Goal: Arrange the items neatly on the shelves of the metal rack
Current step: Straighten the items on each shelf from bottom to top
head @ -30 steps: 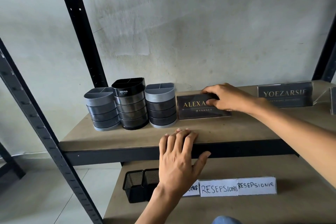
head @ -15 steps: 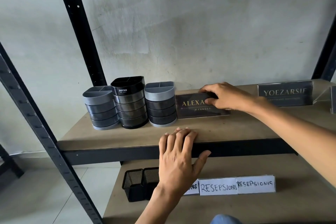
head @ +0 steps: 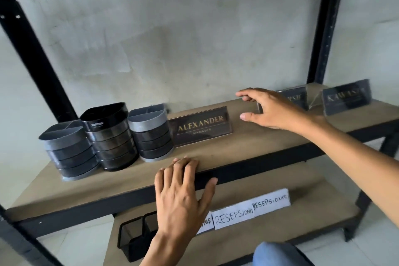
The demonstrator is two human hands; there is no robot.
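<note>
A dark nameplate reading ALEXANDER (head: 200, 126) stands on the upper shelf (head: 248, 142) of the metal rack, right beside three round pen holders (head: 108, 138). My right hand (head: 272, 110) hovers just right of that plate with spread fingers, holding nothing, and partly covers a second dark nameplate (head: 295, 98). A third dark nameplate (head: 345, 98) stands at the shelf's far right. My left hand (head: 183, 188) rests flat on the shelf's front edge.
On the lower shelf (head: 302, 222) stand white RESEPSIONIS cards (head: 250, 207) in a row and two black mesh cups (head: 138, 233), partly hidden by my left arm. Black rack posts (head: 36, 49) frame both sides. A grey wall is behind.
My right hand let go of the ALEXANDER plate and moved right toward the second plate. The plate now stands uncovered next to the pen holders. The view shifted right.
</note>
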